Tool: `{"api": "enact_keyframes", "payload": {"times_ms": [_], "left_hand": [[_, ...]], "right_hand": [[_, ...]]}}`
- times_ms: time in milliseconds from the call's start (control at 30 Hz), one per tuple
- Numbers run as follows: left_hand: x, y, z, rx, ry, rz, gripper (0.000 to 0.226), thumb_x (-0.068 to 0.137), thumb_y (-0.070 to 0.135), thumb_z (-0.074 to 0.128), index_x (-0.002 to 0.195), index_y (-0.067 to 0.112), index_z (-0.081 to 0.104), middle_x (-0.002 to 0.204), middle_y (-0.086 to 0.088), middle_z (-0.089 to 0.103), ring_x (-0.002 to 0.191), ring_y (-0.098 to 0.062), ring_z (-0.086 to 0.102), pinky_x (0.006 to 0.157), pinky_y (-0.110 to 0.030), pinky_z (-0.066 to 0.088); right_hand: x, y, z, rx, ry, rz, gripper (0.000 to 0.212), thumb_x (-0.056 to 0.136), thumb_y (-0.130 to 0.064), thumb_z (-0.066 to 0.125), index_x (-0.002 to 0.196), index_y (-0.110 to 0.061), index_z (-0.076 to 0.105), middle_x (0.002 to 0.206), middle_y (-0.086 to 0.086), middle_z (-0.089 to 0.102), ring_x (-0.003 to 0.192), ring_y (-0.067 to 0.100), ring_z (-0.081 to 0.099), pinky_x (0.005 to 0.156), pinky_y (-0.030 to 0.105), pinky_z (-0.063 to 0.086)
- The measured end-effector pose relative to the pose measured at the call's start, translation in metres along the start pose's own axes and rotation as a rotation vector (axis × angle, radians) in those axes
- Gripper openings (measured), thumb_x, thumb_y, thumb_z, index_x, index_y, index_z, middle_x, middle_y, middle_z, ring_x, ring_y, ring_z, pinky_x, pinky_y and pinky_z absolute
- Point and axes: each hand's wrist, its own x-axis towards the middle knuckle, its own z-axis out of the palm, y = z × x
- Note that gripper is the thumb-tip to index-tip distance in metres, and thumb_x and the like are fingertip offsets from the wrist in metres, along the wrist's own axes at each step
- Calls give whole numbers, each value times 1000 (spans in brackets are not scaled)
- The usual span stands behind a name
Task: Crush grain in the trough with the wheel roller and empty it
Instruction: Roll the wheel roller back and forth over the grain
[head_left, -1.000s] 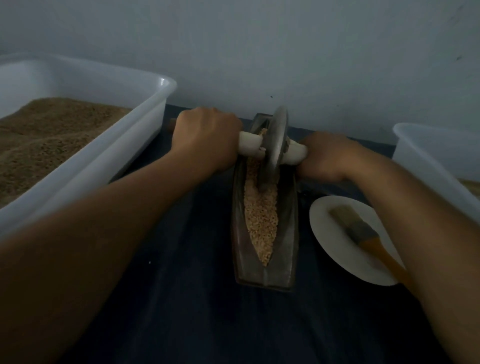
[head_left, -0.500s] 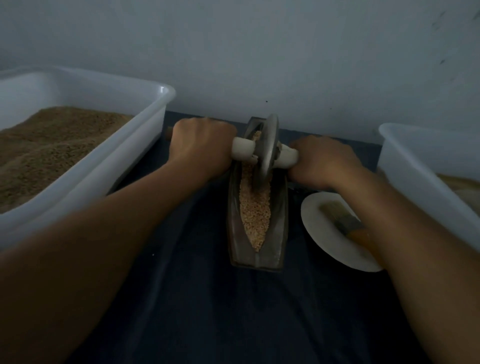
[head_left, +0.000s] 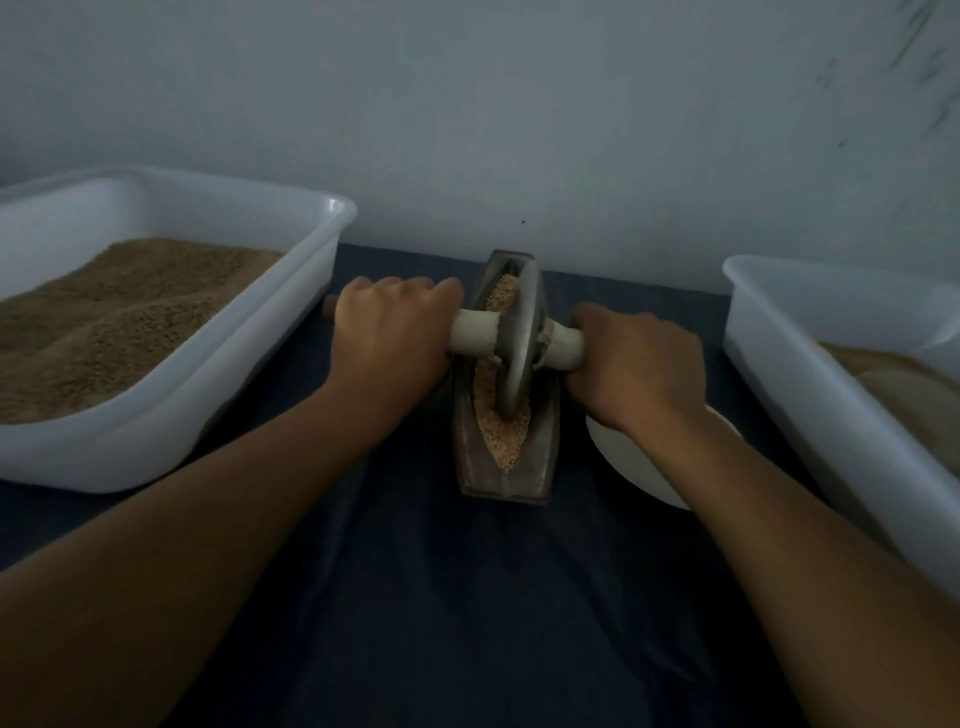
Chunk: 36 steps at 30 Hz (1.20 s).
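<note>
A narrow dark metal trough lies lengthwise on the dark cloth, filled with pale grain. The grey wheel roller stands upright in the trough, its rim pressed into the grain around the middle. A pale axle handle sticks out on both sides of the wheel. My left hand grips the left handle and my right hand grips the right handle, both with fingers curled round it.
A large white tub of brown grain sits at the left. Another white tub with pale contents stands at the right. A white plate lies just right of the trough, mostly hidden under my right forearm. A wall rises right behind.
The wheel has rolled from the far end of the trough toward me, to about its middle. Both hands came back with it. My right arm now covers the brush on the plate.
</note>
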Motion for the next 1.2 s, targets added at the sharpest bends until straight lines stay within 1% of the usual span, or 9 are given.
{"api": "enact_keyframes", "payload": {"times_ms": [167, 300, 500, 733, 867, 933, 1067, 1133, 1200], "left_hand": [[-5, 0, -10, -20, 31, 13, 28, 74, 26, 78, 81, 21, 52, 71, -1, 58, 62, -23, 53, 61, -33, 30], [-14, 0, -18, -75, 47, 0, 24, 74, 23, 76, 80, 21, 52, 71, 0, 58, 63, -24, 54, 61, -34, 34], [-20, -1, -43, -42, 108, -31, 40, 66, 22, 81, 76, 25, 43, 66, 5, 48, 59, -16, 37, 61, -33, 23], [-34, 1, -41, -53, 71, -31, 31, 68, 22, 82, 79, 20, 53, 70, -1, 58, 60, -23, 53, 61, -33, 27], [-32, 2, -32, -62, 46, -44, 38, 71, 25, 82, 80, 24, 45, 72, 1, 58, 63, -17, 41, 63, -34, 26], [-30, 3, -24, -72, 20, -60, 40, 75, 26, 79, 80, 26, 40, 73, 2, 56, 64, -16, 41, 64, -34, 29], [-22, 0, -13, -81, -3, -64, 31, 78, 26, 76, 80, 25, 45, 74, 1, 58, 63, -19, 48, 65, -34, 34], [-14, 0, -9, -53, -38, -45, 33, 80, 28, 76, 81, 25, 43, 75, 1, 58, 64, -18, 46, 65, -34, 34], [-2, 0, -6, -11, -84, -29, 32, 82, 31, 75, 84, 27, 43, 74, 3, 51, 64, -17, 43, 66, -34, 33]], "right_hand": [[-16, -8, -14, 5, 31, 17, 27, 78, -35, 72, 76, -31, 45, 52, -14, 28, 44, 3, 21, 50, 24, 9], [-24, -10, -24, 24, 39, 7, 28, 75, -35, 76, 76, -30, 48, 52, -15, 25, 44, 1, 17, 51, 23, 7], [-25, -8, -40, 47, 99, -16, 24, 75, -34, 76, 76, -28, 53, 53, -16, 27, 46, -1, 19, 50, 23, 8], [-34, -10, -40, 31, 69, -31, 20, 78, -35, 73, 80, -28, 55, 54, -15, 29, 46, 7, 25, 50, 24, 10], [-30, -11, -33, 24, 66, -38, 21, 75, -34, 76, 78, -27, 57, 53, -16, 26, 45, 3, 20, 51, 23, 8], [-25, -11, -28, 7, 53, -50, 22, 75, -35, 78, 80, -26, 58, 53, -16, 26, 45, 3, 19, 52, 23, 8], [-13, -6, -17, -33, 40, -70, 22, 75, -38, 75, 80, -28, 56, 53, -16, 26, 45, 2, 19, 51, 22, 8], [-5, -1, -12, -38, 9, -69, 21, 76, -41, 71, 82, -31, 53, 54, -15, 30, 46, 3, 21, 50, 22, 11], [4, 3, -4, -21, -55, -32, 19, 78, -46, 65, 89, -35, 55, 59, -14, 34, 49, 7, 26, 49, 24, 14]]}}
